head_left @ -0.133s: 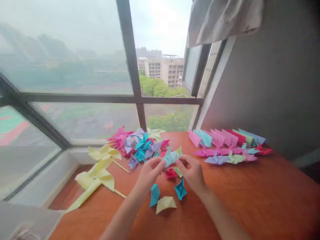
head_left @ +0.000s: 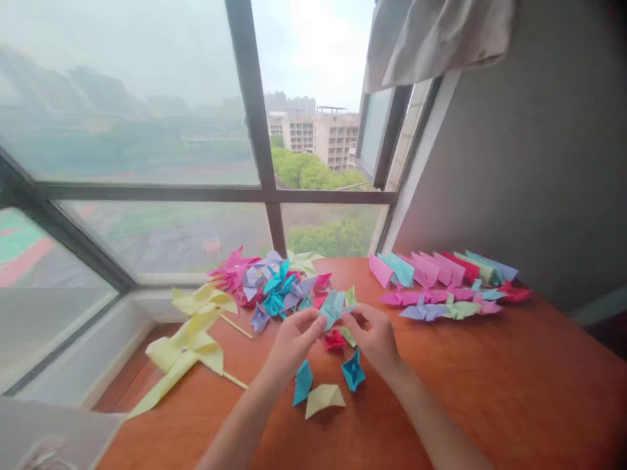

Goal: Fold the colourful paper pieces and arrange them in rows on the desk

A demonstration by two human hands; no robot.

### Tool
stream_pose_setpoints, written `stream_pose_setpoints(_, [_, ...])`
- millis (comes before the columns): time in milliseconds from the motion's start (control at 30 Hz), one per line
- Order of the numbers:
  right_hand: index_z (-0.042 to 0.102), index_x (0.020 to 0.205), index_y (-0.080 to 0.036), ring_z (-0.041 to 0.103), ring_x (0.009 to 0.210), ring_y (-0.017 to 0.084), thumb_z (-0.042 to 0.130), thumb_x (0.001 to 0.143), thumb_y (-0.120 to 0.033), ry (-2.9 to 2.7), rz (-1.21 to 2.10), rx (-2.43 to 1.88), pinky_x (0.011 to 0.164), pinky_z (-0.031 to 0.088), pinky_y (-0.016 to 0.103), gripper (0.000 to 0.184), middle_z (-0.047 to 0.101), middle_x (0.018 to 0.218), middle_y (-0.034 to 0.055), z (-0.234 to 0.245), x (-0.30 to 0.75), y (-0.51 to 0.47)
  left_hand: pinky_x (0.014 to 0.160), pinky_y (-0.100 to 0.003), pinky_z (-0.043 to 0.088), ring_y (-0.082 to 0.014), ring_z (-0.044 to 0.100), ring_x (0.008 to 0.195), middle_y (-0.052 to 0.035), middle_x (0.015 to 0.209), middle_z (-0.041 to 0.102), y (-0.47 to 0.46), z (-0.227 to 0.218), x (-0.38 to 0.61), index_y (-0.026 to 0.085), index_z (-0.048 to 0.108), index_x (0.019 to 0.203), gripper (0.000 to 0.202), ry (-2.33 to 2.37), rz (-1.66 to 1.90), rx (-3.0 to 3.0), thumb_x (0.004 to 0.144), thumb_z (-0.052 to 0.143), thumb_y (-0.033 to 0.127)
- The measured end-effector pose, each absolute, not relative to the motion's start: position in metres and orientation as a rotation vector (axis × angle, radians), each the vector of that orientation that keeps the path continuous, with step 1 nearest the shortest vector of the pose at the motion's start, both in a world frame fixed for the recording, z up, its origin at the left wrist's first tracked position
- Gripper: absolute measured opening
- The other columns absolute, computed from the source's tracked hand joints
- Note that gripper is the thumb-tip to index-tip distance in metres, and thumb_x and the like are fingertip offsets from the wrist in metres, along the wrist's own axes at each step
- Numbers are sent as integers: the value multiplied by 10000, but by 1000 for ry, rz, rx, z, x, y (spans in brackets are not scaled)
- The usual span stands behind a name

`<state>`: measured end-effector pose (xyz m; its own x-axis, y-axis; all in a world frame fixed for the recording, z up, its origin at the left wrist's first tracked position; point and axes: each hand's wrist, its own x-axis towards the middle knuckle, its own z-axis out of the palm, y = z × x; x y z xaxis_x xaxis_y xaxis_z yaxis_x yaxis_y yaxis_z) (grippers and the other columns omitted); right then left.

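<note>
Between my hands is a light blue folded-paper piece (head_left: 332, 308), raised a little above the table. My left hand (head_left: 296, 334) pinches its left side with thumb and fingers. On its right side, my right hand (head_left: 373, 333) grips it between thumb and fingertips, which partly hide its edge. Below the hands lie a red folded paper (head_left: 335, 339), a blue paper piece with an open top (head_left: 353, 371), a flat-lying blue folded paper (head_left: 303, 382) and a pale yellow folded paper (head_left: 325, 399).
Yellow paper pinwheels (head_left: 185, 350) on sticks lie at the left. A heap of colourful origami (head_left: 279, 287) sits by the window. Rows of paper planes and cranes (head_left: 441, 269) stand at the back right of the brown table (head_left: 490, 385). A grey curtain (head_left: 441, 39) hangs above.
The light blue piece is turned slightly between my fingers. Both hands stay in nearly the same place.
</note>
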<state>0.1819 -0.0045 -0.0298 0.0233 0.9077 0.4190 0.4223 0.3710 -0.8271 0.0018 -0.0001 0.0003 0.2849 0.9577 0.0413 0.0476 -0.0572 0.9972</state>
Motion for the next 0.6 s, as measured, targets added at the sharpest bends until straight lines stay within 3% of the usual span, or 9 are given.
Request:
stream_pose_setpoints(400, [687, 873, -191, 634, 677, 156, 553, 921, -384, -1454, -10, -1371, 665, 498, 270, 239, 717, 807, 36, -13, 243, 2, 625, -235, 435, -164, 596, 691, -51, 758, 694, 0, 5, 1, 147, 693, 834, 328, 993, 940, 1459, 852, 611, 463])
stream_pose_setpoints(600, [689, 807, -183, 642, 653, 176, 579, 881, -473, -1276, -324, -1628, 656, 474, 274, 319, 717, 756, 55, -15, 333, -34, 638, -238, 438, -167, 598, 710, -48, 773, 698, 0, 9, 0, 153, 695, 856, 323, 1006, 911, 1489, 859, 602, 462])
